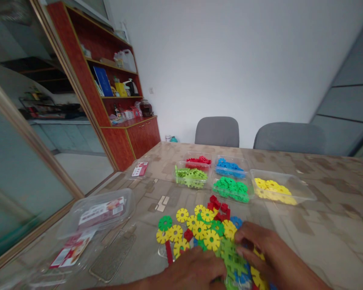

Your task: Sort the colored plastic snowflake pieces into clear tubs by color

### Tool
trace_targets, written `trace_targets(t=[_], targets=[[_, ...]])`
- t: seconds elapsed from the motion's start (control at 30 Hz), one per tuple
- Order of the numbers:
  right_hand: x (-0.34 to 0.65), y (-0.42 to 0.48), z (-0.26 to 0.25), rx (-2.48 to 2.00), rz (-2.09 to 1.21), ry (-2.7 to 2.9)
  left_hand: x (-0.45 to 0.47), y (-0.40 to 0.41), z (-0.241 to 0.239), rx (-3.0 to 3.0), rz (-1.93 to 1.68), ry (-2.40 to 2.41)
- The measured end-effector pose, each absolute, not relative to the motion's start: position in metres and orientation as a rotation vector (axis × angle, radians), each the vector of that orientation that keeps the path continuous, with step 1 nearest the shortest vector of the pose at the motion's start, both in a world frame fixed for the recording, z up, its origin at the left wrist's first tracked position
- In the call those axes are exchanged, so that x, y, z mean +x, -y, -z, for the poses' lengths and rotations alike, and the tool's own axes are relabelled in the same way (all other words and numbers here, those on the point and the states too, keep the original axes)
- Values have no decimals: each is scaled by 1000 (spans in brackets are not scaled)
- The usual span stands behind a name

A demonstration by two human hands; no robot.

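Shows left hand (196,268), right hand (264,247) at loose pieces (196,235) | cannot tell either grip | shows five tubs (301,188) beyond

Two hands, one left hand (196,266) and one right hand (268,247). Five clear plastic tubs (303,189), one each of red, blue, lime, green and yellow pieces. At least ten loose yellow notched discs (207,242) and at least three loose green notched discs (161,222); overlap hides the exact totals. Three printed labels (101,211), two grey chairs (217,131), one shelved cabinet (143,137), one blue folder (103,80).
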State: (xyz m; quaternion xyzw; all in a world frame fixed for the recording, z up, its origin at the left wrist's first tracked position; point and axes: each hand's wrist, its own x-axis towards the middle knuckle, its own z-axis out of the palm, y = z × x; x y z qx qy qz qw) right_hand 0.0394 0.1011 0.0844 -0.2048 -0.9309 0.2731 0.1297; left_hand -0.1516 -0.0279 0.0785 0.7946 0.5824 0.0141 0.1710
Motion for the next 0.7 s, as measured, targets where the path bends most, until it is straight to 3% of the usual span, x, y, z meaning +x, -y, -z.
trace_targets(t=[0.27,0.7], targets=[[40,-100,-63,-722,-805,2768,-153,27,-81,2382,41,-1501],[23,-81,-73,-1071,-898,2823,-156,23,-44,2324,4,-1458]])
